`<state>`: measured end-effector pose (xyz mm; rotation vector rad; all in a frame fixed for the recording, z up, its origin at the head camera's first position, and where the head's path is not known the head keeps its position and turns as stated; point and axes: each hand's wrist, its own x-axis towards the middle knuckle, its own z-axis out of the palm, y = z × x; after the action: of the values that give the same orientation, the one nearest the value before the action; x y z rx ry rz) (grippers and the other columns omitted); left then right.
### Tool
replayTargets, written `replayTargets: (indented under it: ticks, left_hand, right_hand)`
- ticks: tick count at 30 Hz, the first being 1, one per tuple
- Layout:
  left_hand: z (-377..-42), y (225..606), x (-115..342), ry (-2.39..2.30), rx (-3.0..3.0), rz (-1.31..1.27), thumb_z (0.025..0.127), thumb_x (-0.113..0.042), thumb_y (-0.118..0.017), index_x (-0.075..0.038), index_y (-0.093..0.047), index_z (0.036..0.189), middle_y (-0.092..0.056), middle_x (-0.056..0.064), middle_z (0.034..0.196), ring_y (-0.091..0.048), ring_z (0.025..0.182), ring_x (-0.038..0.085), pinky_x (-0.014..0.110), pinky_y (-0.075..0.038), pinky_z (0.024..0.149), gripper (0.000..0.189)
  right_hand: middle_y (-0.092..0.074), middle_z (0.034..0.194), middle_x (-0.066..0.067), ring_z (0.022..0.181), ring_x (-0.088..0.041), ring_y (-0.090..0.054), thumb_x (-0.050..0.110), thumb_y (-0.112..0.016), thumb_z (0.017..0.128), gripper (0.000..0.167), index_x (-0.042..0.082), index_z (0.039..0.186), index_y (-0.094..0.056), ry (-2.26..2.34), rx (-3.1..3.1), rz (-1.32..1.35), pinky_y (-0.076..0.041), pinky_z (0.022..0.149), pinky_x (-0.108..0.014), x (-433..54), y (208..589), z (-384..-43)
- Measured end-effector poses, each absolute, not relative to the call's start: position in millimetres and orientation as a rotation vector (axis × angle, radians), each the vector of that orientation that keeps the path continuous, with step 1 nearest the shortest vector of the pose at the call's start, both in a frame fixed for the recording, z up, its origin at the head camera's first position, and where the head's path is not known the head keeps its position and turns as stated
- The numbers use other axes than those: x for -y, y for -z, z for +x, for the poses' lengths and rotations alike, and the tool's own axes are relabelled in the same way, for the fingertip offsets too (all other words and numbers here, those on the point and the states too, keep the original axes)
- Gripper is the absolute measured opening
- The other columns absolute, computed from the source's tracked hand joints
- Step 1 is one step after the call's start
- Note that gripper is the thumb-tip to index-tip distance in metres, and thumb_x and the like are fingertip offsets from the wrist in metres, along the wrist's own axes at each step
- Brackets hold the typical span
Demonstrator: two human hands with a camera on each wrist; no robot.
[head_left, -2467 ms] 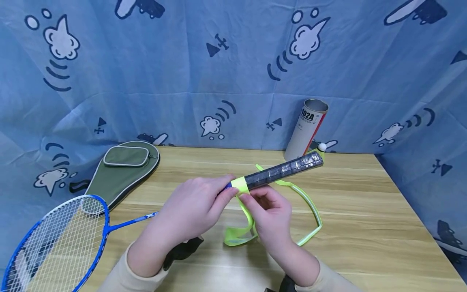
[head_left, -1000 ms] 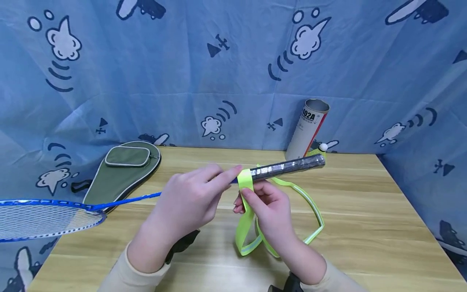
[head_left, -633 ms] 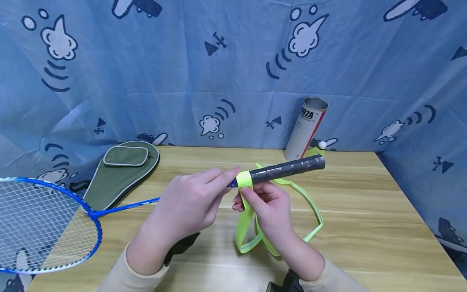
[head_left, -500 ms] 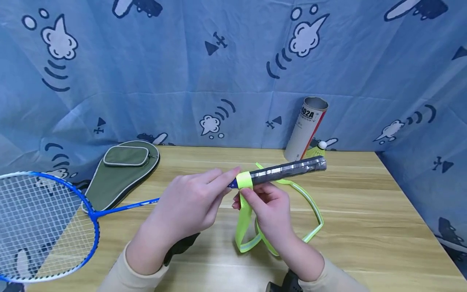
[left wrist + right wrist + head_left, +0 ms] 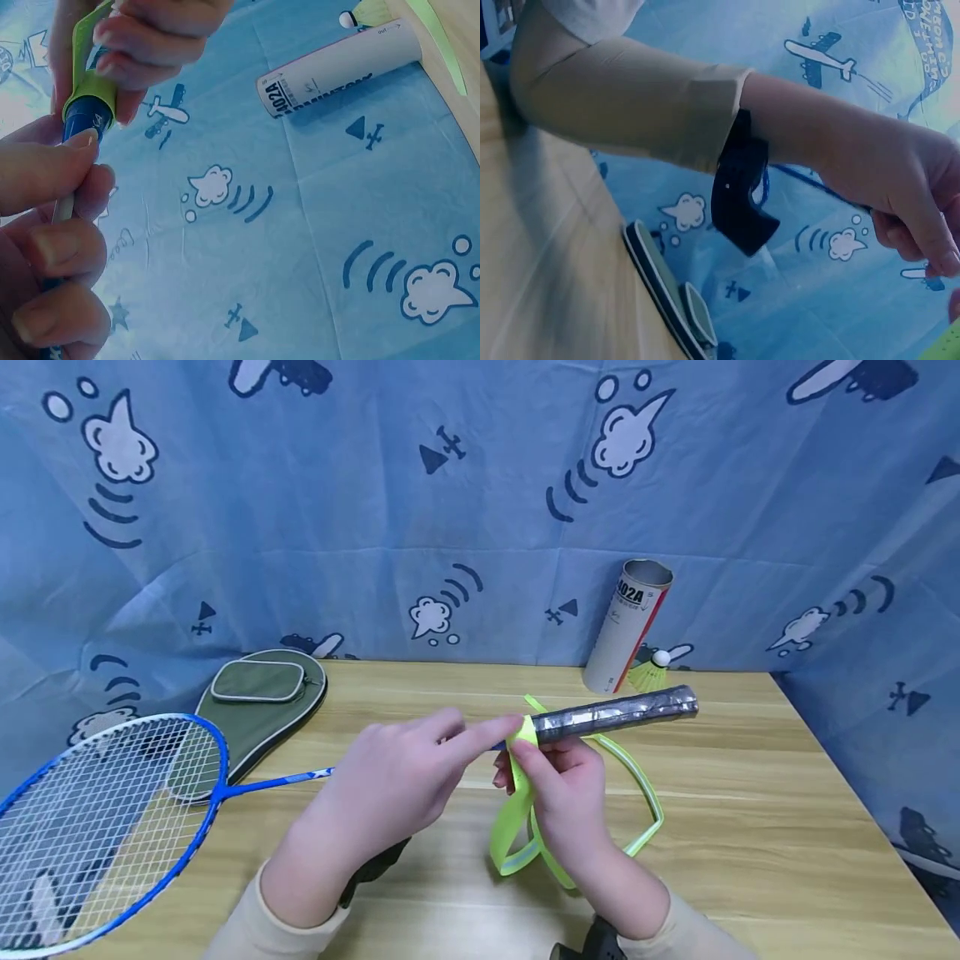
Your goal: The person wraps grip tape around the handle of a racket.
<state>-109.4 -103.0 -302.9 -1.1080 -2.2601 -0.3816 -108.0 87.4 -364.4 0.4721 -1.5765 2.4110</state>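
Observation:
A blue-and-white badminton racket (image 5: 277, 782) is held above the table, its strung head at the left and its dark, shiny handle (image 5: 615, 714) pointing right. My left hand (image 5: 397, 777) grips the shaft near the handle; in the left wrist view its fingers (image 5: 64, 247) curl round it. One turn of neon yellow grip tape (image 5: 517, 785) circles the handle's lower end at the blue cone (image 5: 86, 120). My right hand (image 5: 566, 793) pinches this tape under the handle. Its loose length hangs in a loop and trails onto the table behind my right wrist.
A green racket cover (image 5: 258, 714) lies at the back left, partly behind the racket head. At the back stands a white shuttlecock tube (image 5: 628, 627), with a yellow shuttlecock (image 5: 651, 672) beside it. A patterned blue curtain (image 5: 480, 510) closes off the table's (image 5: 750, 827) far side.
The racket rolled until its head was almost edge-on, then rolled back face-up. Just now it has shifted a little right, along with both hands. The tape stays pinched in my right hand.

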Motion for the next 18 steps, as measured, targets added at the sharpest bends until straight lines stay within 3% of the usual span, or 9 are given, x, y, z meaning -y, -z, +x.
replayTargets:
  ticks: [3,7,13,18]
  left_hand:
    - [-110,304,107,0.356,2.195,-1.089,0.082,0.012,-0.058,-0.032,-0.066,0.138,-0.054,-0.005,0.080,-0.038,0.054,0.008,0.018,-0.021,0.045,0.072]
    - [-112,305,113,0.330,2.182,-1.043,0.079,0.013,-0.053,-0.032,-0.067,0.137,-0.055,-0.005,0.080,-0.038,0.054,0.008,0.018,-0.020,0.044,0.075]
    - [-115,303,117,0.335,2.222,-1.037,0.078,0.011,-0.053,-0.030,-0.067,0.138,-0.052,-0.006,0.076,-0.027,0.050,0.007,0.020,-0.019,0.043,0.074]
    - [-114,301,119,0.385,2.257,-1.088,0.080,0.010,-0.059,-0.027,-0.067,0.138,-0.054,-0.006,0.076,-0.026,0.049,0.006,0.019,-0.021,0.044,0.069]
  right_hand:
    - [-0.070,0.074,-0.006,0.060,-0.015,-0.067,-0.001,-0.061,0.100,0.011,0.003,0.095,-0.070,-2.407,1.677,0.421,-0.060,0.059,-0.030,-89,359,-109]
    - [-0.072,0.074,-0.007,0.060,-0.017,-0.070,0.003,-0.062,0.102,0.016,-0.007,0.089,-0.067,-2.342,1.844,0.511,-0.062,0.060,-0.037,-91,356,-110]
    - [-0.073,0.077,-0.004,0.063,-0.016,-0.071,-0.008,-0.059,0.099,0.011,-0.013,0.091,-0.064,-2.198,1.784,0.691,-0.062,0.060,-0.036,-92,357,-108]
    - [-0.075,0.083,-0.002,0.071,-0.015,-0.073,-0.007,-0.061,0.099,0.013,-0.017,0.091,-0.063,-2.147,1.723,0.726,-0.062,0.063,-0.033,-92,365,-112]
